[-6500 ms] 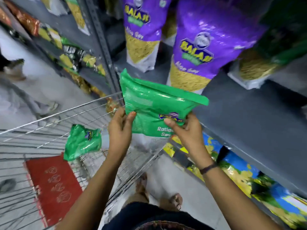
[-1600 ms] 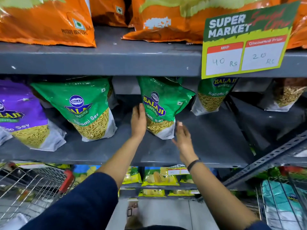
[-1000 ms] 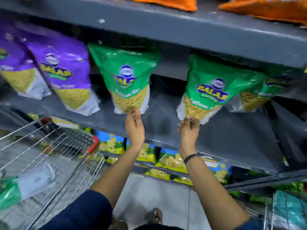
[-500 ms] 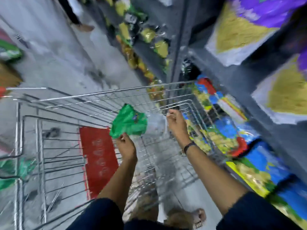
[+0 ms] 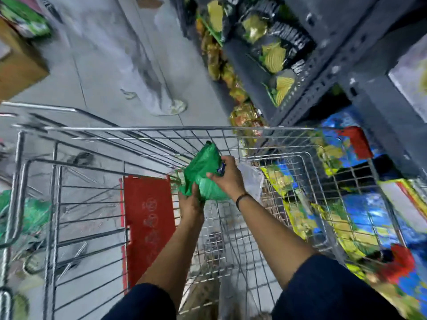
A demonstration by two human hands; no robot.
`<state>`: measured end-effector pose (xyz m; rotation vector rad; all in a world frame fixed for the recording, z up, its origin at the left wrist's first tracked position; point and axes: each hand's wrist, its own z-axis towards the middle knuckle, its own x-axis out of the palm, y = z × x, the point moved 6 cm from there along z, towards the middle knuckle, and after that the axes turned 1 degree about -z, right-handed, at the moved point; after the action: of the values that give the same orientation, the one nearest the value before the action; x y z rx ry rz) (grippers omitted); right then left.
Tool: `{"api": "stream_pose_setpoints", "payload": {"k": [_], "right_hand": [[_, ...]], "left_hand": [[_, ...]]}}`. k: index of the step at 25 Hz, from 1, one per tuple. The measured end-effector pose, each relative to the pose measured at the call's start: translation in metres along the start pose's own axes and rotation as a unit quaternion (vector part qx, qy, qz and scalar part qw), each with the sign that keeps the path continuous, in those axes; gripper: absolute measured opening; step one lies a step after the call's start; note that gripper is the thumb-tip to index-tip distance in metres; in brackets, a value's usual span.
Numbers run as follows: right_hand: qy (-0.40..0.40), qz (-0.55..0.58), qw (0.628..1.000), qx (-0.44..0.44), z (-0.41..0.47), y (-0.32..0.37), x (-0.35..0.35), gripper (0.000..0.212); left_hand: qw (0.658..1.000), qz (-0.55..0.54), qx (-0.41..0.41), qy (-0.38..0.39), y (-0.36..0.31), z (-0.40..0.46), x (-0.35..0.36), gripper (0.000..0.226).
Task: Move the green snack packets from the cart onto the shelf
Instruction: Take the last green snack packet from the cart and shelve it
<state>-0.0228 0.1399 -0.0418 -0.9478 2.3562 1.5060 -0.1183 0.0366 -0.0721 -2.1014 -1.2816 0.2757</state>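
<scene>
A green snack packet [image 5: 201, 166] hangs over the inside of the wire cart [image 5: 147, 129], its clear lower part showing to the right of my wrist. My left hand [image 5: 190, 205] grips its lower end from below. My right hand [image 5: 227, 177] clasps its right side from above. The grey shelf [image 5: 379, 98] stands to the right of the cart, only its edge and upright in view.
A red plastic flap [image 5: 147, 227] lies in the cart's child seat. Another cart [image 5: 16, 204] with green packets stands at the left. Lower shelves to the right hold yellow and blue packets [image 5: 360, 218]. A cardboard box [image 5: 16, 65] sits far left. A person's legs [image 5: 147, 72] stand in the aisle ahead.
My view has settled over the cart after swinging down from the shelf. My right hand left the cart rim and closed on the green packet that my left hand held.
</scene>
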Motion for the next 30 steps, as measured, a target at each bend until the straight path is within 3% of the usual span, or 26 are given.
{"api": "stream_pose_setpoints", "payload": {"k": [3, 5, 8, 12, 15, 19, 24, 28, 30], "right_hand": [[0.006, 0.032, 0.999, -0.02, -0.013, 0.0, -0.034, 0.064], [0.043, 0.056, 0.997, -0.017, -0.032, -0.006, -0.064, 0.053], [0.062, 0.124, 0.99, -0.009, -0.094, -0.016, -0.11, 0.04], [-0.069, 0.291, 0.949, -0.096, -0.214, -0.006, -0.187, 0.027], [-0.181, 0.357, 0.901, -0.168, -0.321, -0.006, -0.253, 0.022], [-0.368, 0.39, 0.813, -0.226, -0.485, -0.05, -0.348, 0.008], [-0.568, 0.403, 0.688, -0.204, -0.639, -0.159, -0.429, 0.004], [-0.669, 0.392, 0.608, -0.171, -0.736, -0.238, -0.484, 0.009], [-0.697, 0.379, 0.586, -0.166, -0.772, -0.267, -0.512, 0.004]], "left_hand": [[0.994, 0.057, 0.049, 0.075, 0.013, -0.046, 0.007, 0.03], [0.982, 0.117, 0.106, 0.102, 0.007, -0.081, 0.007, 0.027], [0.941, 0.201, 0.223, 0.159, -0.028, -0.148, 0.015, 0.011], [0.841, 0.249, 0.358, 0.321, -0.078, -0.274, 0.041, 0.017], [0.778, 0.231, 0.407, 0.419, -0.081, -0.38, 0.066, 0.015], [0.686, 0.184, 0.446, 0.544, -0.015, -0.53, 0.105, 0.014], [0.583, 0.199, 0.408, 0.674, 0.124, -0.669, 0.149, 0.017], [0.51, 0.231, 0.412, 0.719, 0.23, -0.763, 0.165, 0.01], [0.485, 0.232, 0.396, 0.744, 0.267, -0.806, 0.172, 0.013]]}}
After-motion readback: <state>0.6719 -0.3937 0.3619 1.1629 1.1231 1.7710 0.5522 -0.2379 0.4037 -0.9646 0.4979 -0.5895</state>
